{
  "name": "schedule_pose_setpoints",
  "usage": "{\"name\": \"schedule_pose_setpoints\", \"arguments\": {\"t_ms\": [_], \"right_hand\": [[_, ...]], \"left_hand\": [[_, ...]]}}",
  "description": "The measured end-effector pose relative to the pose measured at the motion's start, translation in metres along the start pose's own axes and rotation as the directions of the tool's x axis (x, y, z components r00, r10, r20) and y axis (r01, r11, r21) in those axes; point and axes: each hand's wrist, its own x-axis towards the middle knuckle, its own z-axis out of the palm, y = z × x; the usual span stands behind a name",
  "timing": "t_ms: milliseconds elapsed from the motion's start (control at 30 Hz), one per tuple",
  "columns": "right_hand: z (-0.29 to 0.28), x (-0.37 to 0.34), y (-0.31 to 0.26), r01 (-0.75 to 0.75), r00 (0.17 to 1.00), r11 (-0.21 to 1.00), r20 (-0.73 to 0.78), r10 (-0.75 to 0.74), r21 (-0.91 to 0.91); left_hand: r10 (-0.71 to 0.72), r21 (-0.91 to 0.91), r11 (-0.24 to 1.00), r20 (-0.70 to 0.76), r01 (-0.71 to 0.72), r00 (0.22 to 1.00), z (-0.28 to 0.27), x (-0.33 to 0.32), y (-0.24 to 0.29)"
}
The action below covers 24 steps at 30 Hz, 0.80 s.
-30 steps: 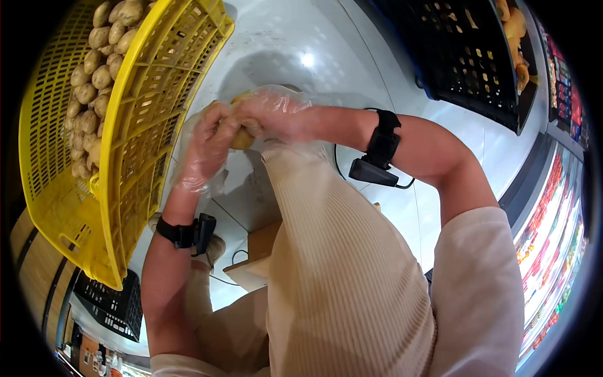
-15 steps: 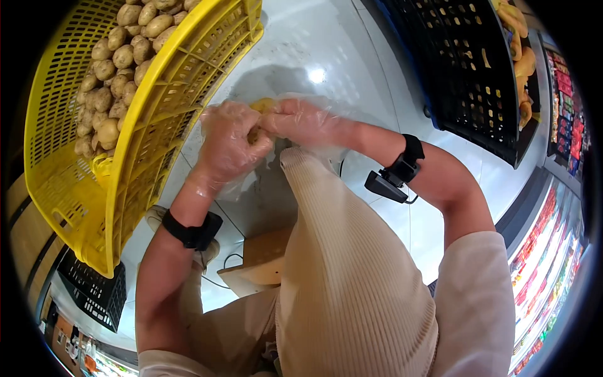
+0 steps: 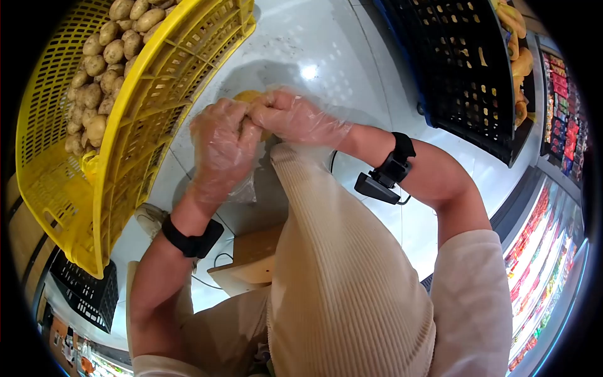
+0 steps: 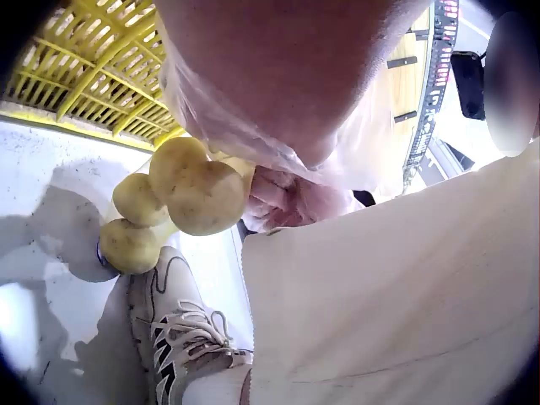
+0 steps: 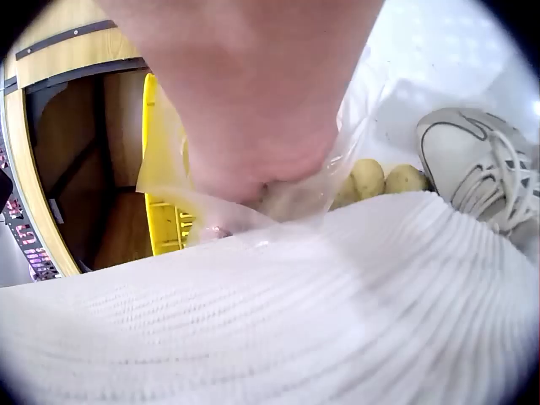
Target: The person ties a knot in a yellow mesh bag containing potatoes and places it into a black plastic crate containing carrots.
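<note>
Both hands wear loose clear plastic gloves and meet over the floor, beside the yellow crate. In the head view the left hand [image 3: 226,141] has its fingers curled and its fingertips close against the right. The right hand [image 3: 295,119] is also curled, thumb and fingers pinching at the same spot. Below them hangs a bag of potatoes [image 4: 202,198], a cluster of several with yellowish material between them, over a shoe in the left wrist view. Its gathered top is hidden by the fingers. Some of these potatoes [image 5: 369,179] show past the glove in the right wrist view.
A yellow crate [image 3: 144,81] of loose potatoes [image 3: 94,94] stands at the left. A black crate [image 3: 458,75] with orange-yellow produce [image 3: 518,69] stands at the right. A cardboard box [image 3: 254,245] and shoe [image 4: 181,321] are near the legs; lit shelves [image 3: 543,251] line the far right.
The left hand has turned so its back faces up, and both hands remain together. The view shifted right, then slightly back. The yellowish bag is more covered by the fingers.
</note>
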Motion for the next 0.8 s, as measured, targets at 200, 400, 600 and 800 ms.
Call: {"name": "schedule_pose_setpoints", "arguments": {"t_ms": [200,400,600,800], "right_hand": [[0.004,0.001,0.010,0.022,1.000,0.995,0.004,-0.023,0.093],[0.003,-0.001,-0.004,0.007,0.999,0.995,0.034,-0.011,0.101],[-0.001,-0.007,-0.016,0.008,1.000,0.968,0.014,-0.012,0.249],[-0.008,-0.003,-0.010,-0.079,0.992,0.906,0.123,0.030,0.417]], "left_hand": [[0.037,0.008,0.999,0.031,-0.037,0.999,-0.002,-0.002,0.001],[0.105,0.087,0.990,0.026,-0.107,0.994,-0.001,-0.001,-0.005],[0.019,-0.012,1.000,0.054,-0.018,0.998,0.002,-0.006,-0.011],[-0.047,-0.141,0.989,0.043,0.053,0.998,0.001,-0.009,-0.017]]}}
